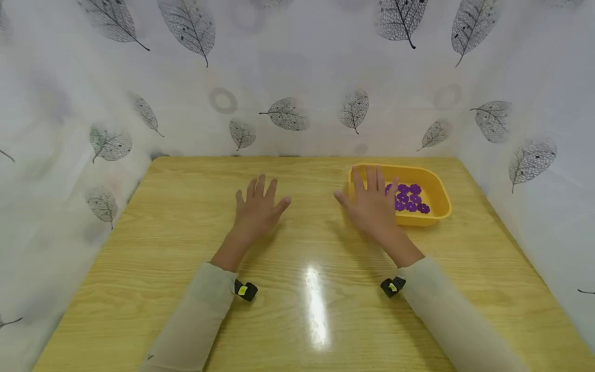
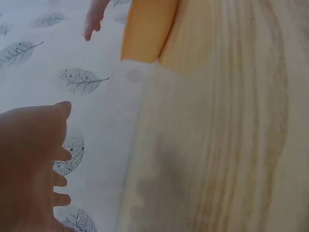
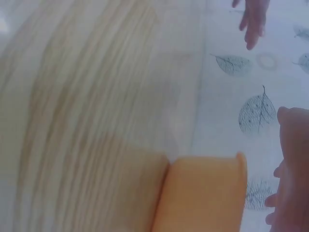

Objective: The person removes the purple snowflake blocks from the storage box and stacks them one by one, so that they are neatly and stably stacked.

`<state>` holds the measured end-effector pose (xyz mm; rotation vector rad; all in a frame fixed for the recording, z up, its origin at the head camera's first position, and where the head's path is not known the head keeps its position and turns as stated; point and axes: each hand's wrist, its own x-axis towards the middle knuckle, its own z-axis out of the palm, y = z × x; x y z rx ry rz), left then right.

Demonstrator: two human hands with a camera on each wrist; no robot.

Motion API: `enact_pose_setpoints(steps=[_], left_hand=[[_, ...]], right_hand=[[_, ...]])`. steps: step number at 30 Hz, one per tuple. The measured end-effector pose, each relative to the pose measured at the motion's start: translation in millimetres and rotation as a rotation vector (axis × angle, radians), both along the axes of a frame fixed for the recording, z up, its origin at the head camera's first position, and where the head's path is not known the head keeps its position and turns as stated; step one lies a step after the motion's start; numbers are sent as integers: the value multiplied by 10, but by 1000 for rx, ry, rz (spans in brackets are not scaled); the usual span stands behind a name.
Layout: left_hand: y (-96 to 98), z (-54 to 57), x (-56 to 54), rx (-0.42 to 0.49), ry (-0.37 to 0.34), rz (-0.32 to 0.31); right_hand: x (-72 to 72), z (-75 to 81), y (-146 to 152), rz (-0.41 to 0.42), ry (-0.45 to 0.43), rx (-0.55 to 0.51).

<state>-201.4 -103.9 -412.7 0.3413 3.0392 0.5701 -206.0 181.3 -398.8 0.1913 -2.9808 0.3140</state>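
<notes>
My left hand (image 1: 257, 210) is held over the left-middle of the table with its fingers spread, holding nothing. Its shadow falls on the wood below in the left wrist view. To the right, my right hand (image 1: 372, 207) has its fingers spread too and hangs over the left end of a yellow plastic basket (image 1: 439, 199), hiding part of it. Several purple flower-shaped pieces (image 1: 403, 198) lie on the basket's floor. In the right wrist view the basket's outer wall (image 3: 203, 193) stands beside and below the right hand (image 3: 295, 169), which appears apart from it.
The wooden table (image 1: 195, 310) has a light grain and a bright reflection in its middle. White cloth (image 1: 302, 67) printed with grey leaves hangs behind it and along both sides. Each wrist wears a small black strap (image 1: 246, 290) with a yellow mark.
</notes>
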Motion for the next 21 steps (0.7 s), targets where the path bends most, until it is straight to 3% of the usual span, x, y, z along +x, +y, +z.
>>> enact_pose_setpoints(steps=[6,13,21], left_hand=[[187,-80,4,125,52,-101],[438,-158,5,371,-40,-215],[790,-237,-157,441,-87,-285]], right_hand=[[72,109,435,-28,22,-108],[110,151,1128,12,16,-296],[54,20,1839,6,-96,-492]])
